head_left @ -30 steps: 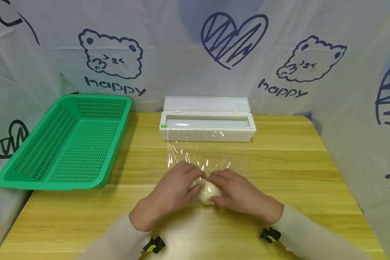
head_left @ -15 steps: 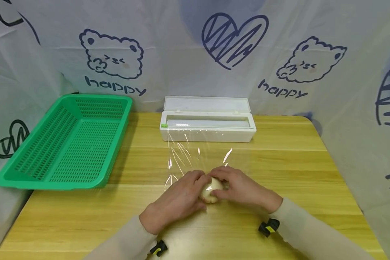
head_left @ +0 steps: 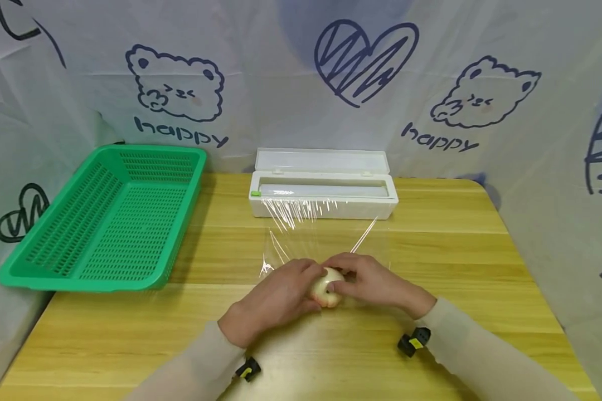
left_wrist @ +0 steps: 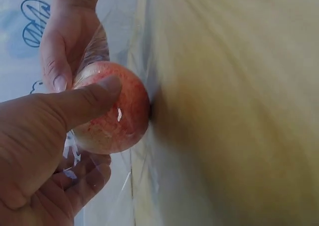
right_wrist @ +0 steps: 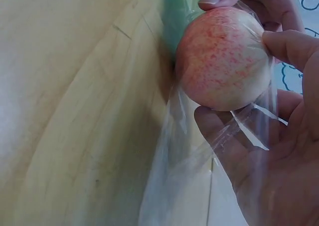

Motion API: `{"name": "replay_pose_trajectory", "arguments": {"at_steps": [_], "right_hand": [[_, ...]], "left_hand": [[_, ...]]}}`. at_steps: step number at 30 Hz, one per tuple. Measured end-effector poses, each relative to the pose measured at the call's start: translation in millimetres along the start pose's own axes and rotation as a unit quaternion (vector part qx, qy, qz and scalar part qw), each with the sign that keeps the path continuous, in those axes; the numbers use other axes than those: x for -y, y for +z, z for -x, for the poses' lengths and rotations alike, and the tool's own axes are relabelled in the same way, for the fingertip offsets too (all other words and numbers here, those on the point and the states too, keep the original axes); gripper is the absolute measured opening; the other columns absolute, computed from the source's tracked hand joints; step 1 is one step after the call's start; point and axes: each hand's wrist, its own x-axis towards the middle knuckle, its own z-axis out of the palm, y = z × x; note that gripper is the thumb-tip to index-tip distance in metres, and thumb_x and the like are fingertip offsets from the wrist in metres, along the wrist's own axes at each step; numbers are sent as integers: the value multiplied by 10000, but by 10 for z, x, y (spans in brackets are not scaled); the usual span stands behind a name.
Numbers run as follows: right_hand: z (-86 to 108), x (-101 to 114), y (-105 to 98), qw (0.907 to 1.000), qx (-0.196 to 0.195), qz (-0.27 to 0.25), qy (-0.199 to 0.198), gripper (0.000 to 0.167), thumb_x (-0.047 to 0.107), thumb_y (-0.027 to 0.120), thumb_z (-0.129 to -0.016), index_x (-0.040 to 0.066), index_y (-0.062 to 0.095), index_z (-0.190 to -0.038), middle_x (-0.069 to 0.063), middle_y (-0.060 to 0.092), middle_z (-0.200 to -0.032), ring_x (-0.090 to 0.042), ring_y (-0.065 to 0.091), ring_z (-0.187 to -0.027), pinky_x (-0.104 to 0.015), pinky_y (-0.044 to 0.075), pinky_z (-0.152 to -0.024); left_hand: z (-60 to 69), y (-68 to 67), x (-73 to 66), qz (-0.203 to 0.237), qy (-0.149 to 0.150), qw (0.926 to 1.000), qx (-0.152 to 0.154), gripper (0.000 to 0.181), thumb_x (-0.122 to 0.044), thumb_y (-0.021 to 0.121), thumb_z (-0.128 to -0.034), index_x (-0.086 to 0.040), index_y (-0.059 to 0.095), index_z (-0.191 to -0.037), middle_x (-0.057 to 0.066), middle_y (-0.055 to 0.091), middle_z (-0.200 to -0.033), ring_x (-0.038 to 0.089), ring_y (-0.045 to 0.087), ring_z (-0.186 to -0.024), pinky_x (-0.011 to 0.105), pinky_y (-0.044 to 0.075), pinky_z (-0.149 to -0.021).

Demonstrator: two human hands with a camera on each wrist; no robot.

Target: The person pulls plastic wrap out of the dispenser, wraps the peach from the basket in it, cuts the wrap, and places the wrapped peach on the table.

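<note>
- Left hand: grips 1 peach, thumb on surface.
- Right hand: grips its opposite side.
- Peach position: between the 2 hands, over the table, cling film against it.

Cream sleeves, black-and-yellow wrist cameras

Looks booth-like — hung on three sides with pale cloth bearing drawn bears, hearts and "happy", closed in round a wood-grain table. Cannot be pinned down as home or workplace.
</note>
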Motion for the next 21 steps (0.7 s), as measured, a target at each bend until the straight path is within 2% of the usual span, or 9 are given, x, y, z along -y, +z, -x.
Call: {"name": "replay_pose_trajectory", "arguments": {"at_steps": [6, 10, 14, 18, 21], "right_hand": [[-28, -25, -10, 9996, 45, -214, 172, 399, 317, 676, -1046, 125, 666, -1397, -32, 719, -1302, -150, 681, -1076, -306, 587, -901], [-41, -41, -5, 9993, 25, -257, 281, 454, 327, 621, -1074, 90, 614, -1460, -90, 702, -1359, -192, 697, -1133, -331, 589, -950], [-47, -59, 2, 9990, -45, -263, 357, 473, 344, 577, -1096, 78, 581, -1488, -109, 692, -1376, -213, 694, -1159, -355, 583, -971], [-25, -80, 3, 9992, -204, -152, 311, 430, 330, 563, -1106, 92, 597, -1463, -80, 686, -1369, -211, 672, -1175, -391, 577, -986], [18, -83, -1, 9973, -704, 202, 97, 400, 313, 579, -1100, 93, 614, -1432, -73, 666, -1383, -231, 661, -1194, -450, 571, -988]], "left_hand": [[-81, -86, 56, 389, -180, 9981, 448, 603, -360, 836, -924, -98, 593, -1410, 56, 679, -1363, 243, 635, -1282, 387, 516, -1101], [-126, -116, 98, 651, -373, 9948, 689, 613, -361, 828, -932, -122, 564, -1431, 48, 689, -1335, 211, 649, -1233, 381, 534, -1065], [-174, -123, 156, 999, -510, 9910, 725, 554, -390, 824, -930, -149, 575, -1363, 18, 708, -1229, 165, 672, -1095, 341, 566, -957], [-224, -130, 209, 1458, -670, 9842, 750, 493, -402, 828, -920, -180, 588, -1289, -50, 686, -1095, 136, 660, -939, 275, 554, -814], [-258, -157, 232, 1735, -798, 9780, 841, 460, -367, 837, -907, -197, 589, -1254, -74, 671, -1029, 127, 647, -868, 261, 542, -758]]}}
